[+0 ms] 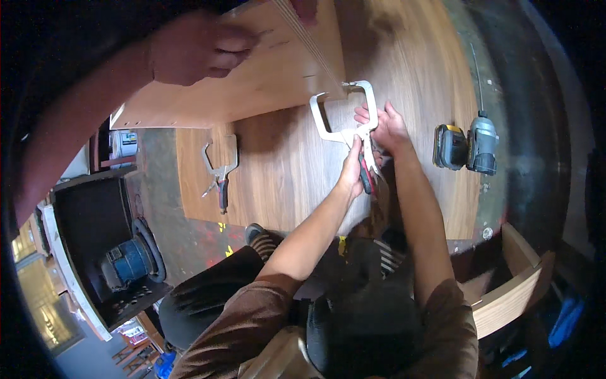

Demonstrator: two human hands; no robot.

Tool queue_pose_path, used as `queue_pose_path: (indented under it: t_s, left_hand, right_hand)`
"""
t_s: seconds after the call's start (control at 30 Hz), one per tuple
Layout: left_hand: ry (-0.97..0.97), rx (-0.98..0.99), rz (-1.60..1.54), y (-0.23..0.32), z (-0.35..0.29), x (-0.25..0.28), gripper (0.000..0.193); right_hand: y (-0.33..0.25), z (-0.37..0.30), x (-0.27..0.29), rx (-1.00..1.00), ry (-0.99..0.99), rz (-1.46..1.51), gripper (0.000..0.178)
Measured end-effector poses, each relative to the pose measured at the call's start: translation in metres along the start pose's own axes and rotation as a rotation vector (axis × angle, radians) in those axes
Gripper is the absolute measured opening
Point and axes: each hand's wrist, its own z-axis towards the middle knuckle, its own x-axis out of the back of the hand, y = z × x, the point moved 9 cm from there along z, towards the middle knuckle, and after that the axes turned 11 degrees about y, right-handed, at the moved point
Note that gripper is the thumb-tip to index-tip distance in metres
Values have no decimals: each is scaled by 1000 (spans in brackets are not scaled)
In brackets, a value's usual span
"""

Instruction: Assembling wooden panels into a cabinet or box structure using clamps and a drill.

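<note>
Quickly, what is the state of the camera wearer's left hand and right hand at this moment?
Left hand: closed, holding the clamp.
Right hand: open, fingers partly behind the clamp; whether it touches cannot be told.

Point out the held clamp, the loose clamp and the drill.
Held clamp (346,136): head view, on the pale metal body below the open frame.
Loose clamp (221,170): head view, on the metal just above the handle.
Drill (483,144): head view, on the grey housing.
</note>
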Motion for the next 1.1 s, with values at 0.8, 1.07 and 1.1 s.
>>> queue_pose_path:
  t_s: [0.8, 1.07, 1.1]
  left_hand:
    - [105, 45, -9, -5, 11, 11, 31]
    - [85, 39, 11, -9, 12, 6, 31]
    - [68, 37, 10, -8, 12, 5, 31]
  right_hand:
    - [29, 34, -26, -76, -131, 43, 99]
    - [29, 44, -9, -75, -169, 1, 99]
    - [30, 43, -7, -56, -167, 6, 99]
